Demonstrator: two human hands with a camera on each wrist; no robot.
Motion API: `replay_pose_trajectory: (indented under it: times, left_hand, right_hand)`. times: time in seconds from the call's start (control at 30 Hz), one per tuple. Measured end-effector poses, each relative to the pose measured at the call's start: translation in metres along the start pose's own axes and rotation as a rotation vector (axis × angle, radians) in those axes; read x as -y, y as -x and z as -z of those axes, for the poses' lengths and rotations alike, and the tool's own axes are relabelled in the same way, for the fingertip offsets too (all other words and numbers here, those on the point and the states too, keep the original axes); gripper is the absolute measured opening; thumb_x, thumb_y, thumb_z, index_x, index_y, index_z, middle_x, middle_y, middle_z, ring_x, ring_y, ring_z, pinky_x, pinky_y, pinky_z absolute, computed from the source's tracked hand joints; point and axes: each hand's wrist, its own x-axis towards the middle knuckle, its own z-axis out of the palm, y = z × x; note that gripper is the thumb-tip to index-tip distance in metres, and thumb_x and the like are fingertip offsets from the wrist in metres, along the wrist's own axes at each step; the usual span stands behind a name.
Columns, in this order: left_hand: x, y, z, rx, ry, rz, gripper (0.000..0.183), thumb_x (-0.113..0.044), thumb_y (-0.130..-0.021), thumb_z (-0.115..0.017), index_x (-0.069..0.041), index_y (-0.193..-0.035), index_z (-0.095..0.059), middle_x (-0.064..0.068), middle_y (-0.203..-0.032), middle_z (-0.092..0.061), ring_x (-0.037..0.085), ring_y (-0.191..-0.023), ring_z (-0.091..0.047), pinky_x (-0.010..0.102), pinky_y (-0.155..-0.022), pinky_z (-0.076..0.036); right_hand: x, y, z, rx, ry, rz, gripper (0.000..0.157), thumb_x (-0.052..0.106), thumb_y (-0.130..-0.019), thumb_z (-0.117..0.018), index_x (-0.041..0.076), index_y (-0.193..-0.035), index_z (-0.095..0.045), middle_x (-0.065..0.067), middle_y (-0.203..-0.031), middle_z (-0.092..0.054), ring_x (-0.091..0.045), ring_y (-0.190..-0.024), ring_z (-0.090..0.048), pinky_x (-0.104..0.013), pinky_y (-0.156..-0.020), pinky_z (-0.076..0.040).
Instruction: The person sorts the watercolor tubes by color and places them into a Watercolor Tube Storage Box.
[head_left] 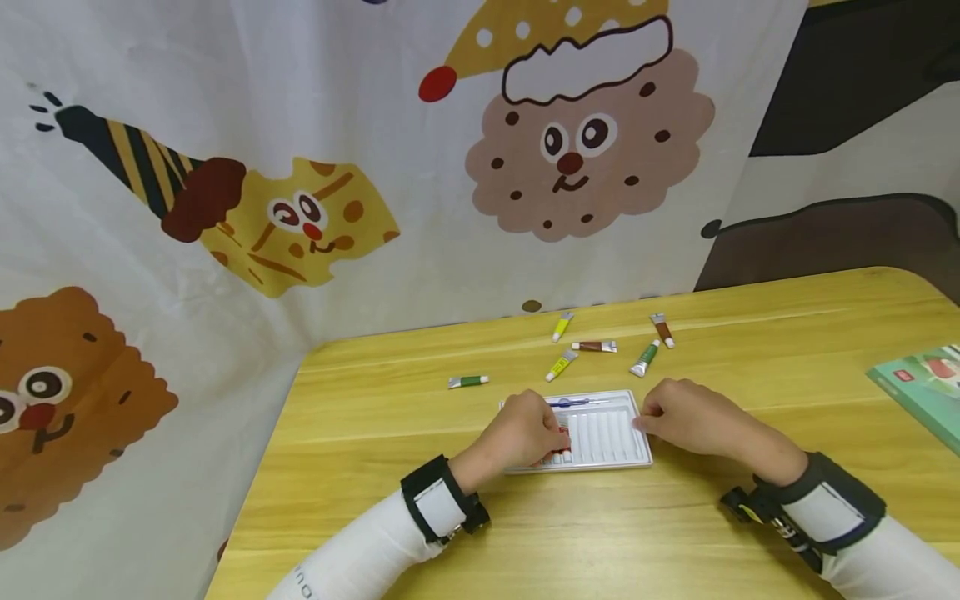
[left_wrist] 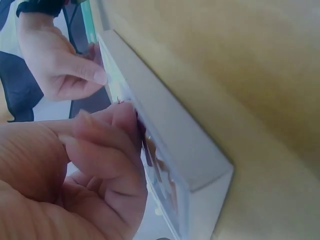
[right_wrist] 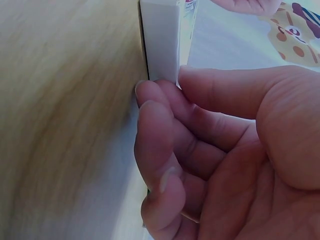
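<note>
A white plastic paint tray with slotted compartments lies on the table, a blue-handled paintbrush along its far side. My left hand reaches over the tray's left part, its fingertips pinching a red paint tube in a slot. Other tubes under that hand are mostly hidden. At the tray's right edge, my right hand grips the rim between thumb and fingers. The right wrist view shows its thumb and curled fingers meeting the white tray end.
Behind the tray lie loose paint tubes: green, yellow, another yellow, brown, another brown and another green. A green box or book sits far right. A printed cloth hangs behind the wooden table.
</note>
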Motion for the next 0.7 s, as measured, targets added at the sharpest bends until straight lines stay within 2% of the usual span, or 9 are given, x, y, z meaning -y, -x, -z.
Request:
replay_pose_trajectory:
  times: [0.17, 0.43, 0.7]
  left_hand:
    - [0.0026, 0.0038, -0.0013, -0.024, -0.019, -0.040, 0.042, -0.012, -0.094, -0.080, -0.006, -0.055, -0.064, -0.010, -0.044, -0.045, 0.004, -0.042, -0.037, 0.018, -0.041, -0.022]
    - [0.0005, -0.0009, -0.0014, -0.017, -0.012, 0.000, 0.041, -0.013, -0.091, -0.084, -0.006, -0.056, -0.063, -0.007, -0.044, -0.049, 0.006, -0.043, -0.040, 0.019, -0.042, -0.023]
    - [-0.0010, -0.0018, -0.0040, -0.027, -0.034, 0.043, 0.041, -0.014, -0.089, -0.086, -0.007, -0.056, -0.062, -0.005, -0.047, -0.045, 0.009, -0.045, -0.041, 0.021, -0.043, -0.024]
  right_hand:
    - [0.0008, 0.0003, 0.0006, -0.002, 0.005, 0.010, 0.032, 0.017, -0.100, -0.071, 0.015, -0.069, -0.063, 0.007, -0.058, -0.039, -0.011, -0.054, -0.037, -0.024, -0.051, -0.026]
    - [0.0000, 0.0011, 0.0007, -0.003, 0.001, 0.014, 0.029, 0.017, -0.100, -0.071, 0.015, -0.072, -0.065, 0.007, -0.059, -0.040, -0.011, -0.055, -0.038, -0.024, -0.052, -0.027]
    - [-0.0004, -0.0004, -0.0007, -0.003, 0.002, 0.019, 0.027, 0.016, -0.100, -0.071, 0.015, -0.073, -0.066, 0.007, -0.059, -0.041, -0.011, -0.055, -0.039, -0.024, -0.052, -0.028]
